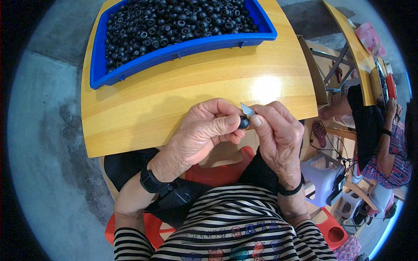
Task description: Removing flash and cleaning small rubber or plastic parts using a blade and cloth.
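Observation:
Between the thumb and fingers of my left hand (204, 130) is a small round black part (244, 122), shiny like rubber or plastic. My right hand (278, 132) pinches a small pointed blade (247, 109), its tip sticking up past the fingers. Blade and black part are close together just beyond the table's near edge, over my lap. Whether the blade's edge touches the part, I cannot tell. A blue plastic tray (183, 52) on the table is heaped with many similar black parts (174, 24), several showing a hole or recess.
The yellow wooden table (196, 89) has its near edge in front of my lap. Under me is a red plastic stool (333, 232). To the right, another person (383, 143) works at a second table (355, 52). Light purple stools (322, 174) and cables stand nearby.

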Demonstrator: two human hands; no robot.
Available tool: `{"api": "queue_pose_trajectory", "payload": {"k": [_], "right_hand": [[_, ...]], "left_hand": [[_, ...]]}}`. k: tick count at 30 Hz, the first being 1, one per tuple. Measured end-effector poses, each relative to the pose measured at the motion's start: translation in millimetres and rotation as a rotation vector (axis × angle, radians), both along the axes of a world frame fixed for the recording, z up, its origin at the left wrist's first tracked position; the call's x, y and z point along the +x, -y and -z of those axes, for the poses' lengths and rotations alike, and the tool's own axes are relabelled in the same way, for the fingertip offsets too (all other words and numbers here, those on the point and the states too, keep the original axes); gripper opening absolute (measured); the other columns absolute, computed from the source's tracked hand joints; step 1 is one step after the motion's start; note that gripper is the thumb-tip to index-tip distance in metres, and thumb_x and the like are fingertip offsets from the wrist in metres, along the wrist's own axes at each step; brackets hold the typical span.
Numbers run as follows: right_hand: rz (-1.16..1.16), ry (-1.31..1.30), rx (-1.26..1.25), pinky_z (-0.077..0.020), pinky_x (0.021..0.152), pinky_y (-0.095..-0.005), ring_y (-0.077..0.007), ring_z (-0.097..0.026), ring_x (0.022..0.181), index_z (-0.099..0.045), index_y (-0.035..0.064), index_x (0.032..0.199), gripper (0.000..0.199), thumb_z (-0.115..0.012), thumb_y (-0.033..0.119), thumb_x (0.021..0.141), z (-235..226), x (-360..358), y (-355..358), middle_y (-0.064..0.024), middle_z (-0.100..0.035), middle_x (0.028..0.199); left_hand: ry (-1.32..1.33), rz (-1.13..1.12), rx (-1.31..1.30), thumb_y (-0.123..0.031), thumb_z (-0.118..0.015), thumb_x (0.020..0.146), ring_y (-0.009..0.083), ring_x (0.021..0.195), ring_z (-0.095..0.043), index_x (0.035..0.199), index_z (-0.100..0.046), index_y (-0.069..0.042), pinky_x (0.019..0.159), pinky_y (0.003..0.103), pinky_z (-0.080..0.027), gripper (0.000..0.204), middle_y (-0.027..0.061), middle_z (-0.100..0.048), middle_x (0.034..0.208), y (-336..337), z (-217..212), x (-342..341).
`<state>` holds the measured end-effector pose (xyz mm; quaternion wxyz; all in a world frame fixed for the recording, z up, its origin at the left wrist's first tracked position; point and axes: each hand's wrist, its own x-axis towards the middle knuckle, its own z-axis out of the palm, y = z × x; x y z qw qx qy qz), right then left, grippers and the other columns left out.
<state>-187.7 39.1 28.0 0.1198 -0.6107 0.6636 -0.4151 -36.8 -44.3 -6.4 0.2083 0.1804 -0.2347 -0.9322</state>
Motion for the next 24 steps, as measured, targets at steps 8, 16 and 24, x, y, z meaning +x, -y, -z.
{"api": "queue_pose_trajectory", "payload": {"k": [8,16,24], "right_hand": [[-0.015,0.345,-0.037,-0.0379,0.052,-0.0258,-0.0134,-0.048,0.059,-0.063,-0.0003,0.088,0.021,-0.069,0.016,0.077,6,-12,-1,-0.0054,-0.051,0.065],[-0.078,0.325,-0.022,-0.0400,0.057,-0.0245,-0.0111,-0.049,0.064,-0.064,0.0024,0.078,0.017,-0.074,0.014,0.071,3,1,2,-0.0033,-0.056,0.072],[-0.104,0.678,-0.016,-0.0400,0.062,-0.0245,-0.0121,-0.048,0.066,-0.061,0.0002,0.087,0.012,-0.063,0.011,0.081,21,4,-2,-0.0040,-0.052,0.072]], "left_hand": [[0.001,-0.032,-0.065,-0.012,-0.065,0.081,0.0132,0.072,-0.062,0.096,-0.057,-0.004,0.064,0.022,-0.053,0.019,0.0077,-0.063,0.088,7,-1,-1],[0.011,-0.009,-0.050,-0.004,-0.065,0.080,0.0153,0.074,-0.064,0.106,-0.052,-0.004,0.065,0.023,-0.054,0.029,0.0075,-0.062,0.090,4,0,-4],[0.009,0.016,-0.029,-0.005,-0.066,0.079,0.0146,0.072,-0.064,0.104,-0.052,-0.004,0.062,0.022,-0.053,0.029,0.0075,-0.062,0.086,1,-4,-1]]}}
